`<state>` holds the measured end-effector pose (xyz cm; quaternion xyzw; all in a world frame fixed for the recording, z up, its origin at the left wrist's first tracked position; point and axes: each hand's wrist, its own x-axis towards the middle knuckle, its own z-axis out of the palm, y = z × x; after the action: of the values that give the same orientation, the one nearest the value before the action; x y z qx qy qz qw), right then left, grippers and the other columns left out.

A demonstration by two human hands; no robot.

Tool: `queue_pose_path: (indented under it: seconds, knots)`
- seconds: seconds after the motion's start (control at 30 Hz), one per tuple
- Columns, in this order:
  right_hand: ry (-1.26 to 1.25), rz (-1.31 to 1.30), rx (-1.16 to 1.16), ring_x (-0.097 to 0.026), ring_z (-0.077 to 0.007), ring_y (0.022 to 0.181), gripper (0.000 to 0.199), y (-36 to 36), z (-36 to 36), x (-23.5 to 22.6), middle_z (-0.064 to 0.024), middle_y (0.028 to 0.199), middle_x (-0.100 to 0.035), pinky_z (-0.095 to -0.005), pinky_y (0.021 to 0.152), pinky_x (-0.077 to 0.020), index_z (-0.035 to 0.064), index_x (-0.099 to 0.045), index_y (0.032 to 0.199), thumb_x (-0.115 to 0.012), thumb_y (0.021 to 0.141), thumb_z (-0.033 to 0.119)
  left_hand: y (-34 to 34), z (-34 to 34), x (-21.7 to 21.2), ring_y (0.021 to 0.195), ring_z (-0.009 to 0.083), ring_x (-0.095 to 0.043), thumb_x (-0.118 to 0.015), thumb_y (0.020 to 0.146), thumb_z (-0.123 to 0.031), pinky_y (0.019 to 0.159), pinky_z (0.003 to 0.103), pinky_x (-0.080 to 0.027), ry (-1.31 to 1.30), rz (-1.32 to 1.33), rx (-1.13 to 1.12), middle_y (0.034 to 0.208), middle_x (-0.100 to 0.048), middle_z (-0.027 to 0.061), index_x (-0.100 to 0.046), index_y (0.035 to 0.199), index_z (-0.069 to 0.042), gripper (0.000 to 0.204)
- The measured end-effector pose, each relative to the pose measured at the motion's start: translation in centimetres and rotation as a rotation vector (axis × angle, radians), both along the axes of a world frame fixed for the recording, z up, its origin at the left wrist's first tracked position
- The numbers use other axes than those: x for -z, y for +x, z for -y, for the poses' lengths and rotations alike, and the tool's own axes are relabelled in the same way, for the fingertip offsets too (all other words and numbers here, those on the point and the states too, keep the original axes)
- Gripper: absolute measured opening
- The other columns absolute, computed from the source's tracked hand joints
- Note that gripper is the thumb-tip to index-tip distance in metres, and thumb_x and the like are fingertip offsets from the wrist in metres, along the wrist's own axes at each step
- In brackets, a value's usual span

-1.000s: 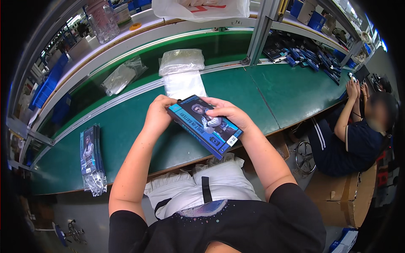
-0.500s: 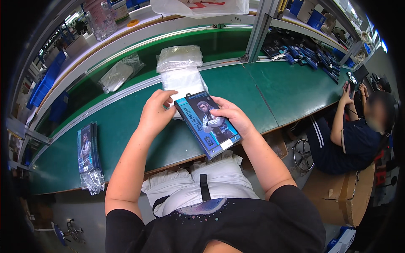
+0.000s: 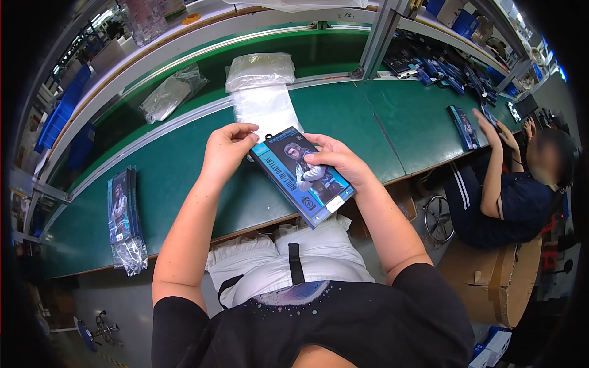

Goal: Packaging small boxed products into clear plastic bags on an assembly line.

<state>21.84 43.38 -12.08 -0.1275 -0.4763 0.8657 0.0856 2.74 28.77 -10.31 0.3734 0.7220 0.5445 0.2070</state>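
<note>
My right hand [image 3: 341, 163] grips a flat blue and black retail box [image 3: 299, 173], thumb on its printed front. The box is tilted, with a small hang tab at its top edge and a white label at its lower corner. At the box's upper left corner, my left hand [image 3: 224, 151] has thumb and forefinger pinched together; what is between them, if anything, is too small to make out. Just behind both hands lies a stack of clear and white plastic bags [image 3: 265, 105]. Off to the left, several similar boxes [image 3: 123, 205] are stacked, with crumpled clear film at their near end.
A loose clear bag [image 3: 173, 95] lies by the metal rail at the back of the green bench [image 3: 334, 110]. A heap of boxes [image 3: 442, 70] is at the back right. There, a co-worker [image 3: 521, 178] handles a box beside another box [image 3: 461, 127] on the bench.
My left thumb and forefinger have come together at the box's corner. The held box has barely shifted. Near the co-worker, a box now lies on the bench, and their hands have moved.
</note>
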Motion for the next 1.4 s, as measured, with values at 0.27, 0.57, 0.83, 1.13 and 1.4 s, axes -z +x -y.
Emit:
queue_pose_path:
  seconds: [0.27, 0.57, 0.83, 1.13, 1.4]
  knots:
    - [0.146, -0.051, 0.136, -0.059, -0.0181, 0.101, 0.072, -0.9, 1.2, 0.8, -0.0172, 0.119, -0.055, -0.0295, 0.088, -0.0476, -0.0074, -0.025, 0.138, -0.064, 0.079, 0.004, 0.3, 0.7, -0.9, 0.069, 0.0138, -0.062, -0.059, 0.076, 0.001, 0.065, 0.027, -0.049, -0.202, -0.137, 0.027, 0.076, -0.065, 0.011, -0.065, 0.099, 0.004, 0.024]
    - [0.259, 0.052, 0.261, -0.056, -0.0176, 0.105, 0.059, -0.7, 3.6, -0.8, -0.0159, 0.118, -0.055, -0.0283, 0.089, -0.0451, -0.0091, -0.031, 0.133, -0.058, 0.082, 0.001, 3.2, 1.7, -0.4, 0.068, 0.0303, -0.06, -0.056, 0.076, 0.002, 0.063, 0.037, -0.048, -0.03, -0.755, -0.093, 0.079, -0.06, 0.0165, -0.061, 0.098, -0.002, 0.023]
    - [0.041, -0.072, 0.341, -0.062, -0.0133, 0.075, 0.024, 0.4, 4.8, -1.0, -0.0108, 0.083, -0.062, -0.0265, 0.066, -0.052, 0.0012, -0.049, 0.085, -0.071, 0.077, 0.004, 4.3, 3.4, -1.6, 0.075, 0.0108, -0.059, -0.065, 0.085, -0.018, 0.066, 0.026, -0.05, 0.089, 0.399, -0.097, 0.085, -0.06, 0.0072, -0.05, 0.118, 0.007, 0.044]
    - [0.485, 0.01, -0.048, -0.057, -0.0064, 0.073, 0.063, 2.1, 5.4, -2.1, -0.0035, 0.083, -0.06, -0.0207, 0.061, -0.046, 0.0003, -0.042, 0.128, -0.075, 0.074, 0.004, 3.4, 3.6, 0.0, 0.094, 0.0233, -0.063, -0.06, 0.087, -0.016, 0.083, 0.037, -0.051, 0.477, 1.124, -0.01, 0.102, -0.063, 0.0153, -0.054, 0.11, 0.004, 0.031]
    - [1.002, -0.281, 0.598, -0.055, -0.0067, 0.076, 0.053, 2.0, 5.0, -5.1, -0.0042, 0.085, -0.059, -0.0195, 0.066, -0.045, 0.0053, -0.043, 0.133, -0.062, 0.084, 0.001, 10.9, 3.7, -3.0, 0.106, 0.0263, -0.057, -0.058, 0.089, -0.019, 0.091, 0.04, -0.048, 0.287, 0.92, 0.483, 0.115, -0.057, 0.0167, -0.049, 0.121, 0.003, 0.04]
